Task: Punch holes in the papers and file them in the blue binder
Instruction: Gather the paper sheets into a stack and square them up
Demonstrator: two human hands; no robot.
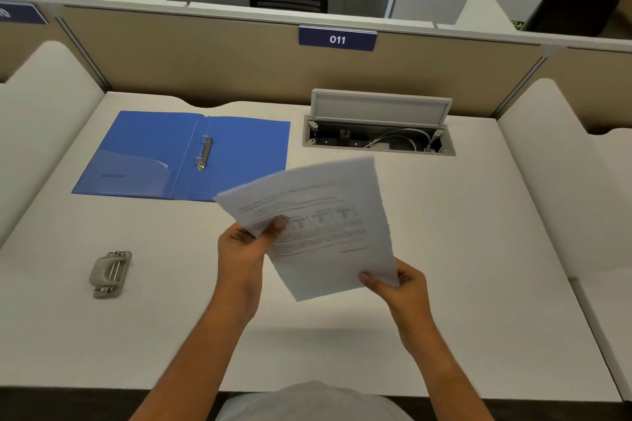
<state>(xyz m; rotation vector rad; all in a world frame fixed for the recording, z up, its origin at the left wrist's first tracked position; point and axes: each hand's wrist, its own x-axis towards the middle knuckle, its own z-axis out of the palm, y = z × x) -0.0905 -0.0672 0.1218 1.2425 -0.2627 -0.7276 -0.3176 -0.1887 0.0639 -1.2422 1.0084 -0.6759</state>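
Head view: left hand (pixel 243 249) and right hand (pixel 403 284) pinch the papers (pixel 321 229) above the desk (pixel 444 249), near the open blue binder (pixel 164 154)

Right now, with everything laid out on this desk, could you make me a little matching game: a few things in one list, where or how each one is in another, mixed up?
Things:
1. papers
2. blue binder
3. hole punch
4. cable box lid

Places or states:
A. lying open and flat, rings showing
B. propped up at the back of the desk
C. alone on the desk, near the left edge
D. held in the air by the left hand and the right hand

Pairs: 1-D, 2-A, 3-C, 4-B
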